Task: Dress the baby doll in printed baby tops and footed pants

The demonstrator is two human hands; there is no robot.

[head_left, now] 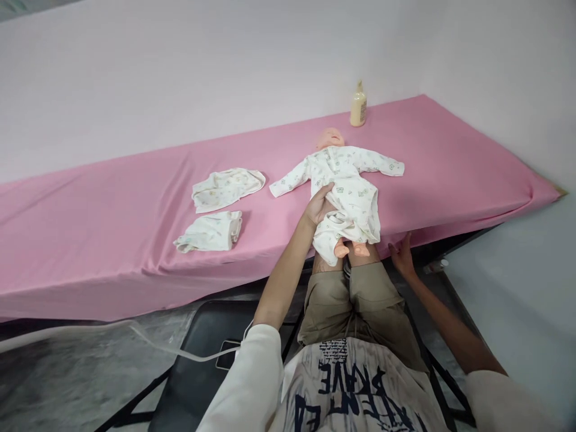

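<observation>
A baby doll (330, 138) lies on its back on the pink-covered table, dressed in a white printed long-sleeved gown (348, 162). Its arms are spread wide, and its feet show below the bunched lower part of the clothing, at the table's front edge. My left hand (320, 205) is closed around the doll's side at the waist, thumb over the cloth; some fingers are hidden. To the right of the doll's feet, my right hand (404, 258) is at the hanging edge of the pink tablecloth (450, 180), fingers apart, holding nothing I can see.
Two folded white printed cloths, an upper one (228, 187) and a lower one (211, 231), lie left of the doll. A pump bottle (359, 107) stands behind it by the wall. A black chair (189, 372) with a phone (227, 354) and white cable is at my left.
</observation>
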